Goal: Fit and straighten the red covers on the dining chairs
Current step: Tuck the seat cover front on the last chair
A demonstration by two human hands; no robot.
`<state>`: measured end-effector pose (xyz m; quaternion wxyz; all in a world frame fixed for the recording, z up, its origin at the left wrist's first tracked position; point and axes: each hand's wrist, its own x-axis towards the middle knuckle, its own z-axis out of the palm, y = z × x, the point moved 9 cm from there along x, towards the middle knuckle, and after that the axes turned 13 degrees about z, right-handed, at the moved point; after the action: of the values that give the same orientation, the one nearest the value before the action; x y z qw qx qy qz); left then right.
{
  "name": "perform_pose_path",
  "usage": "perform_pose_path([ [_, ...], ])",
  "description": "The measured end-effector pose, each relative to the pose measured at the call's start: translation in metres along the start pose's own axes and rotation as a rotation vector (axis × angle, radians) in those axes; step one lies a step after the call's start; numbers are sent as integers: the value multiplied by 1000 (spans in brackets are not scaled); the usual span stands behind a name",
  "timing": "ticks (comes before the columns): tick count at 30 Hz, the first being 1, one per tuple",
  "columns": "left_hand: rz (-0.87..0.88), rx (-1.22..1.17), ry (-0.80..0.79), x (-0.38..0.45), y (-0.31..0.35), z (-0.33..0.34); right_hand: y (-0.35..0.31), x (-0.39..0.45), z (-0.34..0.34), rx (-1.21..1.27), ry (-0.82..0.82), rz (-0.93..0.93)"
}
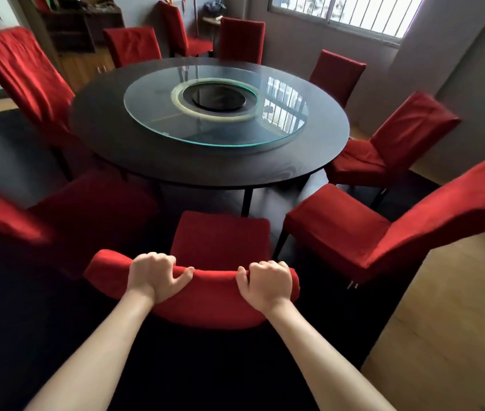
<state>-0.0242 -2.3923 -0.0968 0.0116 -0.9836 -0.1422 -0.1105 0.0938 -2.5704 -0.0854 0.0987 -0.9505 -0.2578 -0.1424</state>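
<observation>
The round table [211, 161] is standing ringed by red-covered chairs, and the nearest chair [220, 235] is sitting just outside its near edge. Its red cover [205, 307] is lying over the backrest top, where the left hand [153, 275] and right hand [268, 281] are each gripping it, fingers [158, 258] clenched. Pulling evenly downward on both sides should be keeping the seams straight.

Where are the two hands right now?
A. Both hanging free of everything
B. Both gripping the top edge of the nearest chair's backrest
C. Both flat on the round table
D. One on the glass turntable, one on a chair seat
B: the left hand and right hand each curl over the red-covered top edge of the nearest chair's backrest, well short of the round table.
</observation>
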Motion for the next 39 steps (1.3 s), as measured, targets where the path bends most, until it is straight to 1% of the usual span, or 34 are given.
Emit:
perform_pose_path([
  [5, 34, 2, -12, -4, -4, 1, -7, -5, -4, 13, 20, -4],
  [10, 11, -27, -13, -6, -11, 1, -13, -3, -4, 31, 45, -19],
  [14, 32, -49, -9, -4, -10, 1, -12, 0, -2, 41, 63, -28],
  [28, 93, -39, 87, -2, -14, 0, -16, -1, -1, 10, 47, 2],
  [33, 63, -31, 74, -2, -25, 3, -22, -1, 3, 2, 29, 15],
  [39, 68, -42, 73, -4, -22, 1, -21, -2, 4, -5, 35, 7],
])
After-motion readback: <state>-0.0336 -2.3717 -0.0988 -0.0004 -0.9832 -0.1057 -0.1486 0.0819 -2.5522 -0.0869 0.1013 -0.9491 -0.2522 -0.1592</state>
